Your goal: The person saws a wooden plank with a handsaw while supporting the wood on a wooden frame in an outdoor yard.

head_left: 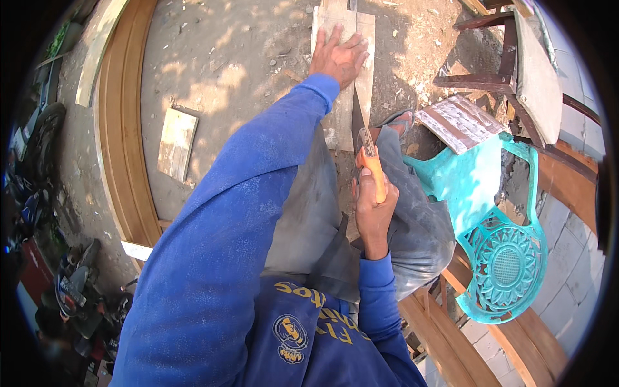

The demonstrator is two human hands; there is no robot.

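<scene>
My left hand (338, 59) lies flat with fingers spread on a pale wooden board (336, 128), pressing it from above. The board points away from me, with a dark line running lengthwise along it. Lower down, my right hand (375, 208) is wrapped around the orange handle of a hand saw (370, 165). The saw's narrow blade points away from me and meets the board along that line, to the right of my left hand. How deep the blade sits in the wood I cannot tell. My legs in grey trousers are on either side of the near end.
A turquoise plastic chair (477, 187) stands at right, with a paint-stained board (461, 122) on it. Beyond is an overturned wooden chair (530, 77). A short offcut (177, 144) lies on the dirt ground at left, beside a long brown timber frame (122, 122). Motorbikes (71, 290) are parked far left.
</scene>
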